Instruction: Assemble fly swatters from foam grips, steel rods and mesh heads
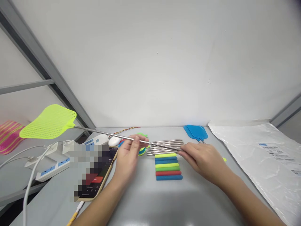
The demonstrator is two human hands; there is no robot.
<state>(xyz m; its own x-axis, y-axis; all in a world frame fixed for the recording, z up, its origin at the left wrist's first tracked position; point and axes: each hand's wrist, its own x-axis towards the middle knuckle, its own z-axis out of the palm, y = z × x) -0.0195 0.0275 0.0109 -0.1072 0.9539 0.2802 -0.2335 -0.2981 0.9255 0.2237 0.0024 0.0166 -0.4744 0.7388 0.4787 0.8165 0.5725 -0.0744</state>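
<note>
A fly swatter with a yellow-green mesh head (50, 122) is held slantwise above the table, its head up at the left. My left hand (127, 158) is closed around the middle of its thin metal rod, thumb on top. The rod's right end sits in the pinched fingers of my right hand (203, 158). Below lie several coloured foam-like handle tubes (168, 169) in a stack of rows: yellow, blue, green and red. Several bare metal rods (166, 142) lie side by side just behind them. A small yellow-green tip (224, 159) shows beyond my right hand; the rest is hidden.
Blue swatter heads (195, 131) lie at the back right, beside a white plastic mailing bag (265, 160). On the left are a phone (101, 175), a power strip (53, 169) with white cables, and a white mouse (114, 141). Pink-and-yellow striped swatter heads (10, 136) hang at far left.
</note>
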